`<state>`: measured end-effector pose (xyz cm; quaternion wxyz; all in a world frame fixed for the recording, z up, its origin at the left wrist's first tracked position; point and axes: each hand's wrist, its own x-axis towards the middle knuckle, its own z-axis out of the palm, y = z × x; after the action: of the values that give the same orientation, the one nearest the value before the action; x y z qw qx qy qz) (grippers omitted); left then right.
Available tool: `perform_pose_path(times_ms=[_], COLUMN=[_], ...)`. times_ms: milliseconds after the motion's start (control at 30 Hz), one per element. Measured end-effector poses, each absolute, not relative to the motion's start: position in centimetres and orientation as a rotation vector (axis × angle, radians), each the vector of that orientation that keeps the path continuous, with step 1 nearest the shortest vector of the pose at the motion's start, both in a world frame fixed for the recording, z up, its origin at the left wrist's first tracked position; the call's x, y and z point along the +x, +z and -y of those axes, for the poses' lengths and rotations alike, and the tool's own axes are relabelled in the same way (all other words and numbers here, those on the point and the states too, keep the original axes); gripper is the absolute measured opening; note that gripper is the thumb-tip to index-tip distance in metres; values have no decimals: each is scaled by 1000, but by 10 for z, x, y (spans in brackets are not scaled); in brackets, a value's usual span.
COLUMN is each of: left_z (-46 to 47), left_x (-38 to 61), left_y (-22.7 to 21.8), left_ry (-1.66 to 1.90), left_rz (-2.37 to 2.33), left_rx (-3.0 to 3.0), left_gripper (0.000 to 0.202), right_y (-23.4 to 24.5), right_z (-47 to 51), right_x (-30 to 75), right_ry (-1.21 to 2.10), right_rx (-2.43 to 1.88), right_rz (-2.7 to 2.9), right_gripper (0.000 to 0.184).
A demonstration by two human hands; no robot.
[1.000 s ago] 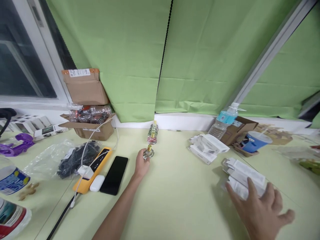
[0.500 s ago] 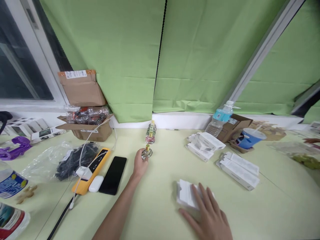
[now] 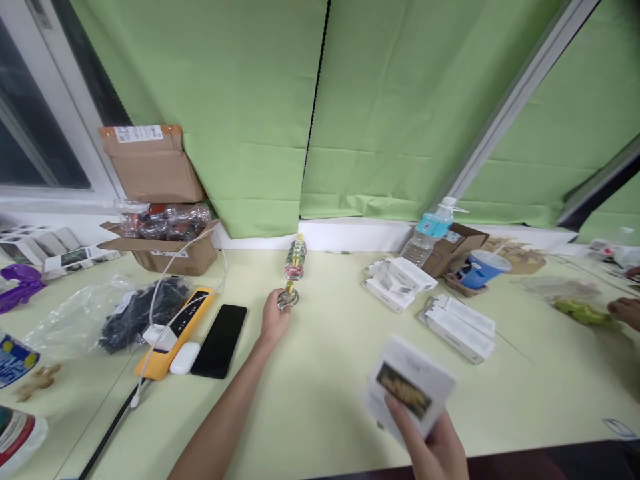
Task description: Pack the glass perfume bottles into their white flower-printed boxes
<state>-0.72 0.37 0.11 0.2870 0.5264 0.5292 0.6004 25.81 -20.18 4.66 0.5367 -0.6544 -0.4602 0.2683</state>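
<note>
Gripping glass bottle (image 3: 287,299) in left hand (image 3: 275,317); pinching white box (image 3: 433,385) in right hand (image 3: 436,448).
Already lined up beyond: bottle row (image 3: 295,259); cannot tell remainder.

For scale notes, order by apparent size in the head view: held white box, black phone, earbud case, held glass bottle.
1. Held white box
2. Black phone
Smallest, unranked: earbud case and glass bottle look close; the left hand may hide part.

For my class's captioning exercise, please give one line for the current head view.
The left hand grips a gold-topped glass bottle; the right hand holds a white box over a pale table.
</note>
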Motion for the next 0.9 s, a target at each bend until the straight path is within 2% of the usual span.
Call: perform_pose_path(times_ms=[133, 267, 433, 600, 900], left_z=[-3, -4, -6, -9, -7], left_x=[-8, -9, -10, -9, -9], left_y=[-1, -4, -4, -4, -1], left_ry=[1585, 1583, 1597, 1554, 1514], left_rz=[-1411, -1350, -1326, -1372, -1411], left_rx=[1430, 1422, 1400, 1451, 1510], left_gripper=[39, 40, 41, 43, 43], right_y=[74, 77, 45, 12, 14], right_z=[119, 33, -37, -50, -46], right_x=[237, 222, 223, 230, 228], right_ry=[1014, 1228, 1074, 1071, 1010], right_rx=[-1262, -1049, -1033, -1074, -1077], right_rz=[1073, 1193, 1280, 1248, 1362], right_gripper=[57, 61, 55, 50, 46])
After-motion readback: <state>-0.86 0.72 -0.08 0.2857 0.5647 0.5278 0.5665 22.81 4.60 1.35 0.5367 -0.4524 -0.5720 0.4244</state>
